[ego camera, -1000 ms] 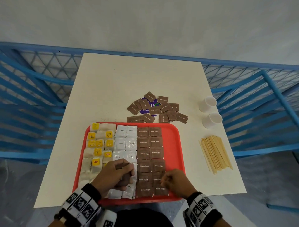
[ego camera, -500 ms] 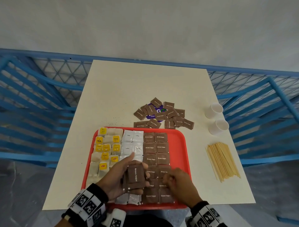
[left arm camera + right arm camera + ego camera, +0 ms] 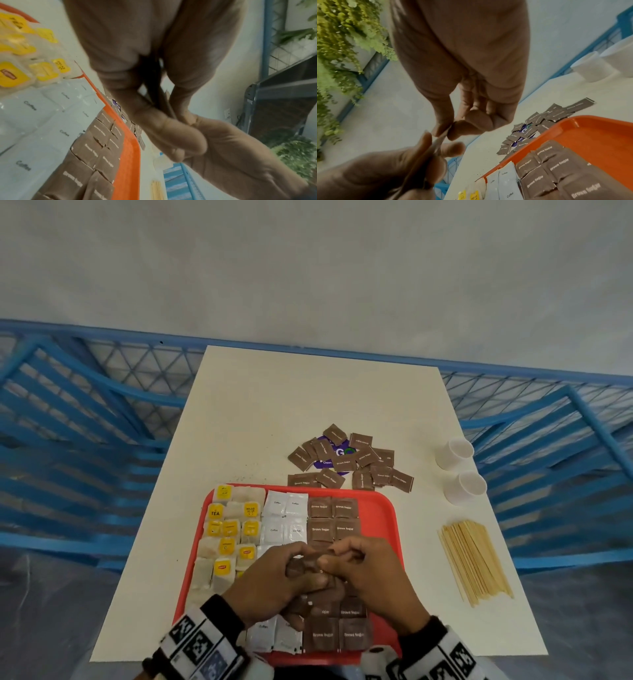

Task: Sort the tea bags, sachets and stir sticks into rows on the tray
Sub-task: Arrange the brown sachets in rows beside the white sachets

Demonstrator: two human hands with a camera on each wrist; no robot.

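A red tray (image 3: 383,511) holds rows of yellow-tagged tea bags (image 3: 233,529), white coffee sachets (image 3: 284,515) and brown sugar sachets (image 3: 332,518). Over the tray's middle my left hand (image 3: 291,570) grips a small stack of brown sugar sachets (image 3: 303,566). My right hand (image 3: 334,559) meets it and pinches the stack's top edge between thumb and forefinger. In the right wrist view the pinched sachet (image 3: 440,140) shows edge-on below my right hand (image 3: 448,129). In the left wrist view the stack (image 3: 159,97) sits between the left fingers. Loose brown sachets (image 3: 349,460) lie behind the tray. Wooden stir sticks (image 3: 476,559) lie to its right.
Two white paper cups (image 3: 455,451) (image 3: 466,487) lie near the table's right edge, behind the sticks. A purple packet (image 3: 339,453) lies under the loose sachets. Blue metal railing (image 3: 102,440) surrounds the cream table (image 3: 291,405).
My left hand has lifted the stack of brown sachets higher above the tray. My right hand left the near brown row and came up to pinch the stack.
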